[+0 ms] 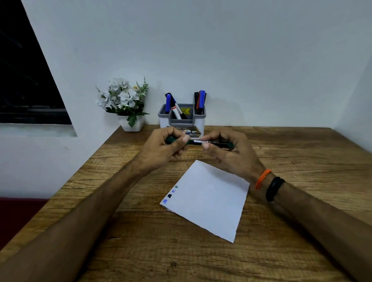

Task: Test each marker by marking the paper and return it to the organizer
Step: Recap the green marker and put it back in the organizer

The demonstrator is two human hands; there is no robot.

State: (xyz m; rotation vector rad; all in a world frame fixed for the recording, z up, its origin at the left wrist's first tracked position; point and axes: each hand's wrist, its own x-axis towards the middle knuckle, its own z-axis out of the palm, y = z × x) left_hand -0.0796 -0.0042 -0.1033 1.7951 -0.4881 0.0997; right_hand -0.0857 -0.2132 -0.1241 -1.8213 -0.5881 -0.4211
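Note:
Both hands hold a green marker (196, 142) level above the table, just in front of the organizer (182, 121). My left hand (162, 148) grips its green cap end. My right hand (227, 152) pinches the barrel, which carries a white label. The grey-and-white organizer stands at the table's far edge with several markers upright in it, blue, black and red. A white paper (210, 199) lies on the table below my hands. Several small colour marks (170, 195) in green, blue and black run along its left edge.
A white pot of artificial white flowers (124, 104) stands left of the organizer against the wall. The wooden table (177, 256) has its left edge running diagonally, with a dark red surface (7, 221) beyond it. Orange and black bands circle my right wrist.

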